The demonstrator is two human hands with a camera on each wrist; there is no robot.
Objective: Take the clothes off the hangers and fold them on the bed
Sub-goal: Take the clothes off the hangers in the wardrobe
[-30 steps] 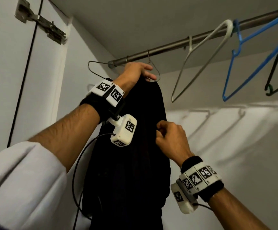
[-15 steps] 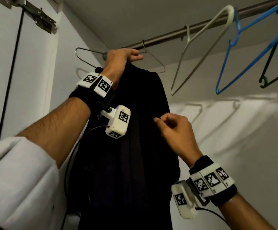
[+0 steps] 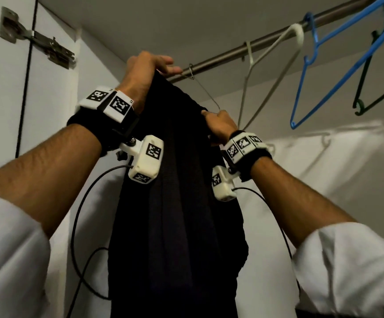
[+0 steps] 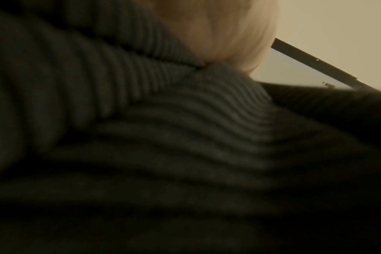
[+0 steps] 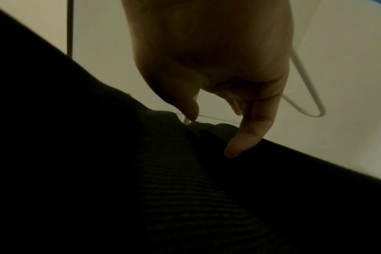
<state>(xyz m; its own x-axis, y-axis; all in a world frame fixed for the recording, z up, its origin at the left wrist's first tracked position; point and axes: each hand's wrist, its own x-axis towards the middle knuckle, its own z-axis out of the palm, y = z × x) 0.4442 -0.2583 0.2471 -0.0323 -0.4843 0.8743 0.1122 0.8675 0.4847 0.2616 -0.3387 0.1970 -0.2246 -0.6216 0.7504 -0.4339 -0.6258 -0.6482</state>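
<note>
A black ribbed garment [image 3: 177, 203] hangs on a thin wire hanger [image 3: 205, 92] from the closet rod [image 3: 227, 53]. At the rod, my left hand [image 3: 149, 70] grips the top of the garment, its fingers curled over the fabric. My right hand [image 3: 217, 122] holds the garment's right shoulder beside the end of the wire hanger. In the right wrist view the thumb and a finger of that hand [image 5: 212, 135] hook over the dark fabric's [image 5: 141, 189] edge. The left wrist view is filled by ribbed fabric [image 4: 163, 137], with the palm [image 4: 224, 31] above it.
Bare hangers hang further right on the rod: a white one [image 3: 275, 74], a blue one [image 3: 337, 65] and a dark green one [image 3: 370, 88]. The closet door with its metal hinge [image 3: 39, 42] stands close on the left. The back wall is right behind the garment.
My right hand has risen from the garment's front up to its right shoulder by the hanger end. The left hand has kept its hold at the top.
</note>
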